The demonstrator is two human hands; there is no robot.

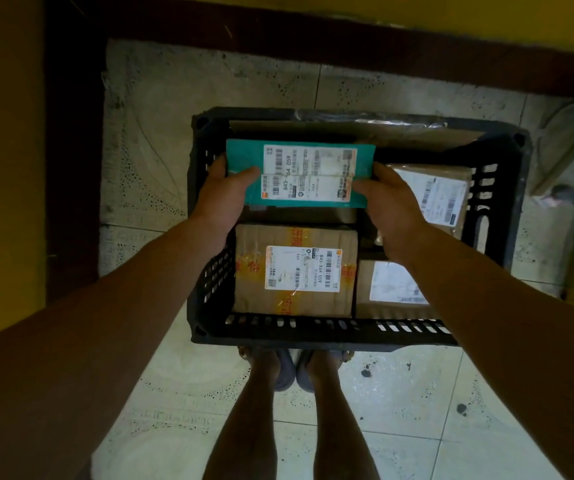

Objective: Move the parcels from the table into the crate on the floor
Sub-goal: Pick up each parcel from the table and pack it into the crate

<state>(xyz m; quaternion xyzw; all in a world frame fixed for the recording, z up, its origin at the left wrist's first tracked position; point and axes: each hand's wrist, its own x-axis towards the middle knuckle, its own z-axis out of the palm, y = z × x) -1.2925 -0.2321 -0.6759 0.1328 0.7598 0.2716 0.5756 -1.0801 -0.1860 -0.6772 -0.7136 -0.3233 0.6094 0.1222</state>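
Item one: a black slatted crate (313,337) stands on the tiled floor (400,410) at the centre of the frame, directly in front of the person's sandalled feet (289,372).

Item two: a teal parcel (313,161) with two white shipping labels is held flat, label side up, over the far half of the crate, centre-left. Whether it rests on anything beneath cannot be told.

Item three: the left hand (223,192) grasps the parcel's left edge, thumb across the top face and fingers out of sight below. The right hand (394,202) grasps the right edge in the same way, its thumb lying on the lower label.

Item four, contents already in the crate:
- A brown cardboard box (294,271) with a white label and orange printed tape lies in the near-left corner.
- A second cardboard box (382,289) lies just beside it in the near-right corner, partly covered by the right forearm.
- A labelled brown parcel (441,199) lies against the right wall, behind the right hand.
- A flat brown parcel (365,131) with shiny tape leans along the far wall.

Item five: a dark red skirting (348,53) runs across the top of the frame beneath a yellow wall.
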